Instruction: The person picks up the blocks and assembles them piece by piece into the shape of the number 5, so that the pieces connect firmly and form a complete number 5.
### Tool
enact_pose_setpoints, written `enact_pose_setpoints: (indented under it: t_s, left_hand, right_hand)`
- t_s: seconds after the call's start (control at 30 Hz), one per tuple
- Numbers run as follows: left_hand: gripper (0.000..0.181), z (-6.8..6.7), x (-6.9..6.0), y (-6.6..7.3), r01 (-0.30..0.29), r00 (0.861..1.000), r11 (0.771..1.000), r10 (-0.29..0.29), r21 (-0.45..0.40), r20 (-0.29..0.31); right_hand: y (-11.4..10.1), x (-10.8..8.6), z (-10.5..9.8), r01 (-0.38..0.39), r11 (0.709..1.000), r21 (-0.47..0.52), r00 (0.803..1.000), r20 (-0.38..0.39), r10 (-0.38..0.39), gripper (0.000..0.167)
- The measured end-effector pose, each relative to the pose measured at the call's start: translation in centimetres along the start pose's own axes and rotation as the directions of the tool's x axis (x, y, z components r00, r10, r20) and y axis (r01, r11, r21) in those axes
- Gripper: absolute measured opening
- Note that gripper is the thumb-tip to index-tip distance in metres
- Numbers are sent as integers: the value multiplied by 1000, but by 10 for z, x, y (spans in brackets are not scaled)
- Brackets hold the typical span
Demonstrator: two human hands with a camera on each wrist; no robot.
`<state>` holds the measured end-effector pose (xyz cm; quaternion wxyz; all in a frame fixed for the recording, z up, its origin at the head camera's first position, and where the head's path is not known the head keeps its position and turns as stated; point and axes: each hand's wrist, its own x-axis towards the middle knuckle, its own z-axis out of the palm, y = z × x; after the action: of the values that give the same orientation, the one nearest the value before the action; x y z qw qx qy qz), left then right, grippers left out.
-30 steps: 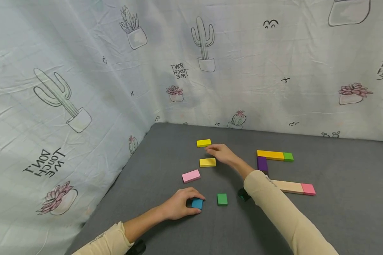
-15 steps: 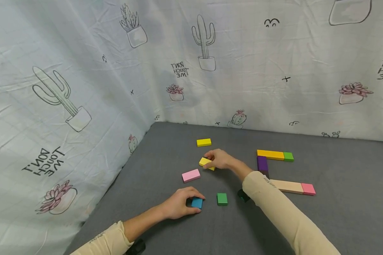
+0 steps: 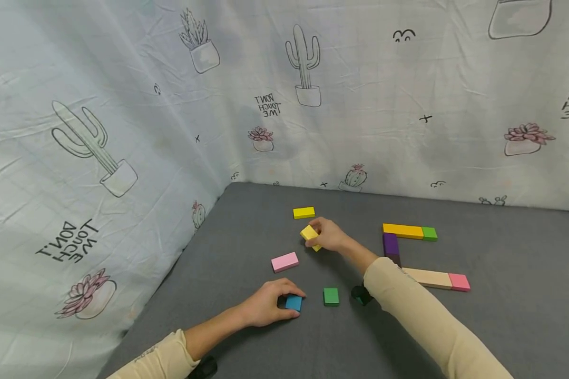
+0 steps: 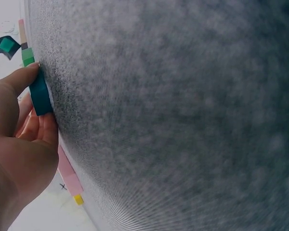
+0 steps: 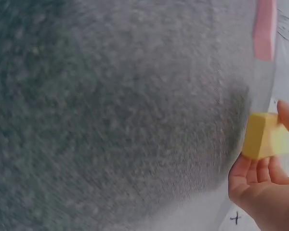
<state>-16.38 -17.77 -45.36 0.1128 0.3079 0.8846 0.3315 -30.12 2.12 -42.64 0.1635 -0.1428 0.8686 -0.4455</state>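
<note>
My left hand (image 3: pixel 271 304) pinches a blue block (image 3: pixel 294 302) between thumb and fingers, low on the grey surface; the left wrist view shows the same blue block (image 4: pixel 40 94) in the grip. Farther back, my right hand (image 3: pixel 331 235) holds a yellow block (image 3: pixel 310 235), turned at a slant. In the right wrist view that yellow block (image 5: pixel 261 137) sits between thumb and fingertips, with a dark shadow beside it on the cloth. Between the two hands lies a pink block (image 3: pixel 285 261). Right of the blue block is a green block (image 3: pixel 331 297).
Behind the right hand lies another yellow block (image 3: pixel 304 212). To the right, an orange block (image 3: pixel 402 231), a light green one (image 3: pixel 429 233), a purple one (image 3: pixel 391 246), a beige one (image 3: pixel 428 278) and a coral pink one (image 3: pixel 460 282) form a bracket shape. A printed curtain (image 3: pixel 370 116) hangs behind.
My right hand came down from above onto the nearer yellow block, took hold of it, and has turned and shifted it slightly away from me. The left hand stays on the blue block.
</note>
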Motion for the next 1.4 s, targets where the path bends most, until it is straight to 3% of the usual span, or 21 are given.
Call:
enact_pose_setpoints:
  t_s: [0.23, 0.47, 0.67, 0.83, 1.1, 1.4]
  left_hand:
    - [33, 0, -1, 1, -6, 1000, 1000, 6, 8, -7]
    - [33, 1, 0, 1, -18, 1000, 1000, 18, 13, -17]
    - [33, 1, 0, 0, -38, 998, 999, 38, 23, -40]
    - [33, 2, 0, -1, -49, 998, 998, 50, 26, -48]
    - [33, 2, 0, 1, -33, 999, 999, 34, 21, -35]
    - [33, 2, 0, 2, -50, 998, 998, 51, 33, -39]
  right_hand:
    - [8, -4, -20, -110, 968, 225, 992, -36, 121, 50]
    - [15, -11, -44, -208, 861, 464, 978, 70, 199, 58]
    - [22, -24, -68, -262, 802, 536, 965, 152, 214, 64]
    - [33, -40, -88, -248, 821, 515, 968, 168, 187, 60]
    - [46, -70, -117, -205, 826, 524, 979, 116, 170, 61]
    - [64, -103, -138, -175, 853, 491, 984, 53, 171, 70]
